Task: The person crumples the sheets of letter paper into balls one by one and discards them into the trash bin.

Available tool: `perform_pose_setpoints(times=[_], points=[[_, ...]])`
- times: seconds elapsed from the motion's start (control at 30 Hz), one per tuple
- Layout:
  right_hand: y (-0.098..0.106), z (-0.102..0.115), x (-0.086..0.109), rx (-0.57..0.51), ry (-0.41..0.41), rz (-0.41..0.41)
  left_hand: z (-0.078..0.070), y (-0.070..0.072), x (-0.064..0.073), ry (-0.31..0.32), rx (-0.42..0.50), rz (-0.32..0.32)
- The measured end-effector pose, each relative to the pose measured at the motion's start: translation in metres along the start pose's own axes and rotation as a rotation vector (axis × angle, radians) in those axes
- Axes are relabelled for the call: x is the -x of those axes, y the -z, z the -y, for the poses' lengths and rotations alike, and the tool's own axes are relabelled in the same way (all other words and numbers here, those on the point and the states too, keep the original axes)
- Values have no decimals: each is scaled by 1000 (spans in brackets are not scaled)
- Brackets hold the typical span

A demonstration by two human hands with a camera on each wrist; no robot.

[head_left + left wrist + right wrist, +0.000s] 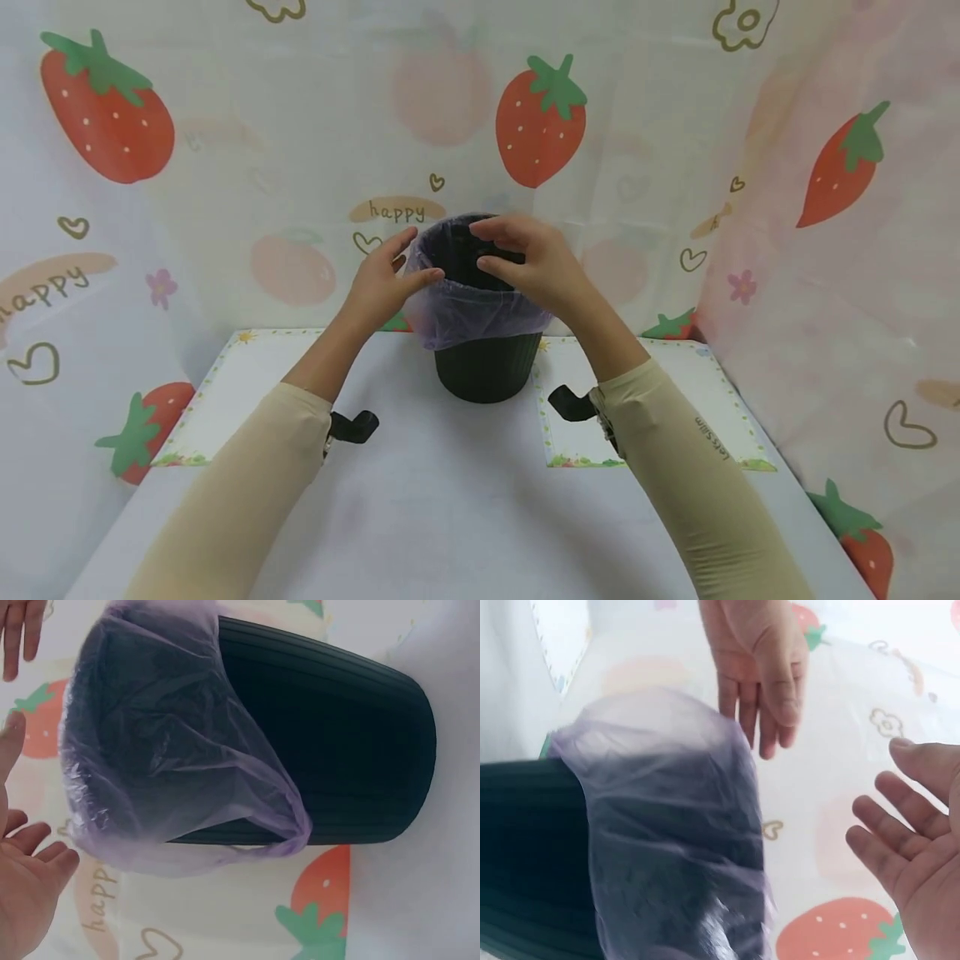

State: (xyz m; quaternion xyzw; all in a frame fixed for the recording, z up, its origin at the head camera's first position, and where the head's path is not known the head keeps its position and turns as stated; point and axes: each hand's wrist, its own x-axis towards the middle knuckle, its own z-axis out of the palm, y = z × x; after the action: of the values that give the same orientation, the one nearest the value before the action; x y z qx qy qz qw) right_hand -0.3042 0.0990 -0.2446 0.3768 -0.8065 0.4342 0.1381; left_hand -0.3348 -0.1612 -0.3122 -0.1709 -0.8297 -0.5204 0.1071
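A dark green, ribbed trash can (483, 371) stands upright at the back middle of the table. A translucent purple trash bag (480, 317) lines it and is folded down over the rim, covering the upper outside wall. One corner of the bag hangs lower in the left wrist view, as a bunched purple tip (296, 829). My left hand (382, 279) is at the left of the rim, thumb and fingers spread, holding nothing. Across the opening my right hand (540, 258) hovers by the right of the rim, fingers loosely bent and apart, also holding nothing.
White sheets with decorated borders lie on the table, one at the left (247, 392) and one at the right (675, 392). Behind the can hangs a strawberry-print backdrop (637, 108), which also runs along both sides. Black wrist mounts (356, 427) stick out from both sleeves.
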Motion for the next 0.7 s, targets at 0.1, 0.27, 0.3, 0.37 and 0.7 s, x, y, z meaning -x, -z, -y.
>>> perform_pose_setpoints(times=[0.1, 0.27, 0.3, 0.37, 0.7], points=[[-7, 2, 5, 3, 15, -1, 0, 5, 11, -33, -37, 3], [-21, 4, 12, -23, 64, -22, 2, 19, 36, -46, -98, -7], [-24, 4, 14, -28, 74, -26, 4, 22, 42, -47, -112, -10], [-31, 4, 17, -32, 90, -30, 7, 29, 53, -45, -143, -13], [-66, -2, 37, -56, 109, -38, 29, 65, 115, 36, -237, -54]])
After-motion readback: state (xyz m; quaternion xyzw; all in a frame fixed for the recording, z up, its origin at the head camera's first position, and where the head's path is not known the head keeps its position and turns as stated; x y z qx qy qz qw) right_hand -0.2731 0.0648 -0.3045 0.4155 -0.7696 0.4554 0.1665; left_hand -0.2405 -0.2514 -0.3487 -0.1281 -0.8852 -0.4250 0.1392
